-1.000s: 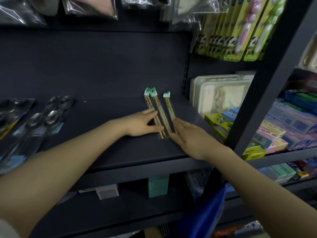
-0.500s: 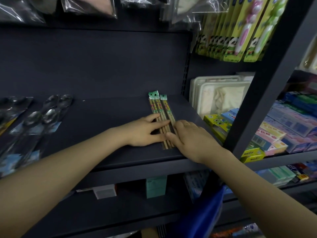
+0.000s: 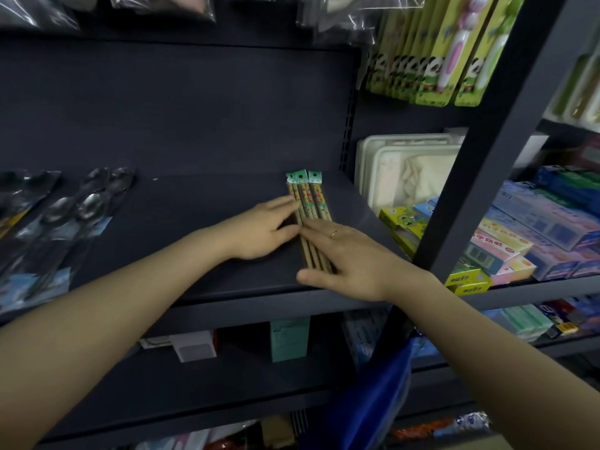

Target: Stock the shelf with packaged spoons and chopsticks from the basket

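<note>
Both forearms reach in from six o'clock. The left hand (image 3: 264, 230) and right hand (image 3: 344, 254) lie flat, fingers straight, pressing the chopstick packs (image 3: 310, 211) (green-topped) on the shelf (image 3: 194, 254), right of centre.

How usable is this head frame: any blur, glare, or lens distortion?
Head view: dim overall; chopstick packs fairly sharp; spoon packs at left dark and smeared; glare on hanging plastic bags; shelf post leans from wide-angle distortion.

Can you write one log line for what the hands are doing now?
step: tidying chopstick packs | left hand: touching | right hand: pressing | place: shelf
</note>
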Action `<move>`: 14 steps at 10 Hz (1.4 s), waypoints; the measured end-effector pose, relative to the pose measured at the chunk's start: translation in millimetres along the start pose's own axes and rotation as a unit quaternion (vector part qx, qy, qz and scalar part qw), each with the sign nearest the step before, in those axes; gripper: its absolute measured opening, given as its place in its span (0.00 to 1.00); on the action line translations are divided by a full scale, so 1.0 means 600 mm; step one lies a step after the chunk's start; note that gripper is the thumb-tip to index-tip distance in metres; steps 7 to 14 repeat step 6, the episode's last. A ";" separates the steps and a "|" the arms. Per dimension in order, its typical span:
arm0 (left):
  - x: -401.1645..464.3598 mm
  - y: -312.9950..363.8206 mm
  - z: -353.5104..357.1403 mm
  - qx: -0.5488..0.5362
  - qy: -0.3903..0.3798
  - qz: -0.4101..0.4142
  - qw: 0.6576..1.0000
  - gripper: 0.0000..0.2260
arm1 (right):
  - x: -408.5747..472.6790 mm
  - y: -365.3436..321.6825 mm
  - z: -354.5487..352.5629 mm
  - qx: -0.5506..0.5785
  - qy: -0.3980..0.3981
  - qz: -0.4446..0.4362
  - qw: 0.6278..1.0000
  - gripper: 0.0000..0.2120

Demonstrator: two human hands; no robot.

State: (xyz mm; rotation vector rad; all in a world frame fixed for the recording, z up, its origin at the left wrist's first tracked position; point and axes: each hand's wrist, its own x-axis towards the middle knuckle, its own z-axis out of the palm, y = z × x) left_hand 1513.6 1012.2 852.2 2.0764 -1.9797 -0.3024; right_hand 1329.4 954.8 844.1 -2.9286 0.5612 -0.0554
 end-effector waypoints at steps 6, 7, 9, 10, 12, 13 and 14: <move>-0.114 -0.010 -0.037 0.031 0.155 -0.010 0.987 0.23 | 0.014 -0.011 -0.015 -0.030 0.029 0.012 0.999 0.34; -0.114 -0.010 -0.037 0.031 0.155 -0.010 0.987 0.23 | 0.014 -0.011 -0.015 -0.030 0.029 0.012 0.999 0.34; -0.114 -0.010 -0.037 0.031 0.155 -0.010 0.987 0.23 | 0.014 -0.011 -0.015 -0.030 0.029 0.012 0.999 0.34; -0.114 -0.010 -0.037 0.031 0.155 -0.010 0.987 0.23 | 0.014 -0.011 -0.015 -0.030 0.029 0.012 0.999 0.34; -0.114 -0.010 -0.037 0.031 0.155 -0.010 0.987 0.23 | 0.014 -0.011 -0.015 -0.030 0.029 0.012 0.999 0.34; -0.114 -0.010 -0.037 0.031 0.155 -0.010 0.987 0.23 | 0.014 -0.011 -0.015 -0.030 0.029 0.012 0.999 0.34; -0.114 -0.010 -0.037 0.031 0.155 -0.010 0.987 0.23 | 0.014 -0.011 -0.015 -0.030 0.029 0.012 0.999 0.34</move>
